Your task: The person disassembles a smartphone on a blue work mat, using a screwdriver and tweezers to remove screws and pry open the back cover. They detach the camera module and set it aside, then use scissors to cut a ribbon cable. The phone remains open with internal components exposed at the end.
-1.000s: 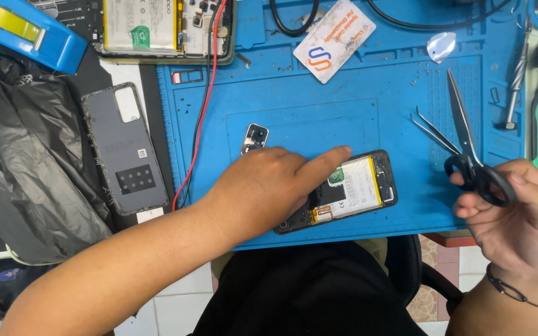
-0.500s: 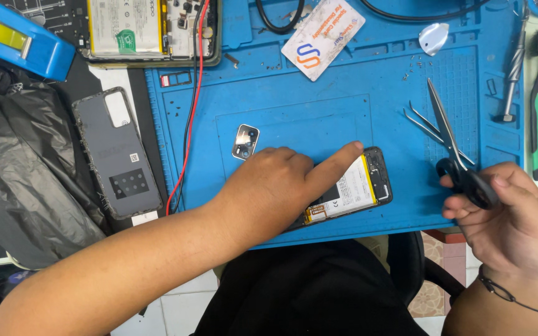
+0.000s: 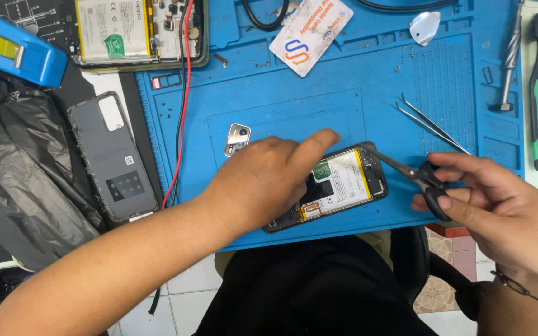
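An opened phone [image 3: 344,183] with its white battery showing lies on the blue work mat [image 3: 356,81] near the front edge. My left hand [image 3: 263,180] presses down on the phone's left half, index finger stretched toward its top edge. My right hand [image 3: 493,199] grips black-handled scissors [image 3: 409,174], whose blade tips rest at the phone's upper right corner. A small silver camera frame part [image 3: 236,138] sits on the mat just left of my left hand.
Tweezers [image 3: 431,124] lie on the mat above my right hand. A grey phone back cover [image 3: 112,158] and black plastic bag [image 3: 14,168] are at the left. Another opened phone [image 3: 138,31], a red wire [image 3: 179,106], a card [image 3: 309,34] and tools [image 3: 509,56] sit farther back.
My right hand has swung the scissors from pointing up and away down to the left, bringing the tips to the phone's corner. My left hand stays on the phone.
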`<state>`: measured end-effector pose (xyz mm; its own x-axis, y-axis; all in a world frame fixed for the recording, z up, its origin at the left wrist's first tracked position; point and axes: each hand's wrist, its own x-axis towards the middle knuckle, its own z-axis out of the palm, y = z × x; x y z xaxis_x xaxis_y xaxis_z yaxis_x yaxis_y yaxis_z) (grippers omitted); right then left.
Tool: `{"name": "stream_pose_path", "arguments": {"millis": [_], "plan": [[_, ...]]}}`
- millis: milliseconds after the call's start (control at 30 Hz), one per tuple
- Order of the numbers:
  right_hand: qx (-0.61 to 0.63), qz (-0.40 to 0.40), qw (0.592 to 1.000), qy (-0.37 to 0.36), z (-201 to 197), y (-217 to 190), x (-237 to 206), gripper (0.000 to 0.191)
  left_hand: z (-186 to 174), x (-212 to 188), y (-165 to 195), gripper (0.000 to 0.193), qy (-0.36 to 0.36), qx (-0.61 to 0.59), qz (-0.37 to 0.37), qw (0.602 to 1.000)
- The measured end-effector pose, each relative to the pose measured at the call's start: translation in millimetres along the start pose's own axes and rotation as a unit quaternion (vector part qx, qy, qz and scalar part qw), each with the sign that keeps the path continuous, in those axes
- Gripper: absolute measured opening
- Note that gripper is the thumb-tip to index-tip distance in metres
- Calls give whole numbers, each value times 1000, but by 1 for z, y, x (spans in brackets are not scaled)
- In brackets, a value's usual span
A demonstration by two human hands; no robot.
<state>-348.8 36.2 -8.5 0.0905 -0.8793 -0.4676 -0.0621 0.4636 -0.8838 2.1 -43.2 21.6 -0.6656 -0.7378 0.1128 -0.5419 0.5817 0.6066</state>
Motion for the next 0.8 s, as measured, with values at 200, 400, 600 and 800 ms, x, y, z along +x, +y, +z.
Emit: {"name": "stream_pose_path", "arguments": {"millis": [200,400,600,800], "plan": [[-127,-25,992,-13,-3,-14,4,60,-20,10,-9,50,-62,-116,-69,989],[-180,0,984,4,0,-23,8,54,-28,4,-2,67,-36,-95,-34,994],[-461,-74,884,3,21,-51,11,55,-17,-4,9,67,-61,-16,-86,994],[-652,52,752,-79,33,-76,15,67,-17,1,12,68,-60,-116,-142,981]]}}
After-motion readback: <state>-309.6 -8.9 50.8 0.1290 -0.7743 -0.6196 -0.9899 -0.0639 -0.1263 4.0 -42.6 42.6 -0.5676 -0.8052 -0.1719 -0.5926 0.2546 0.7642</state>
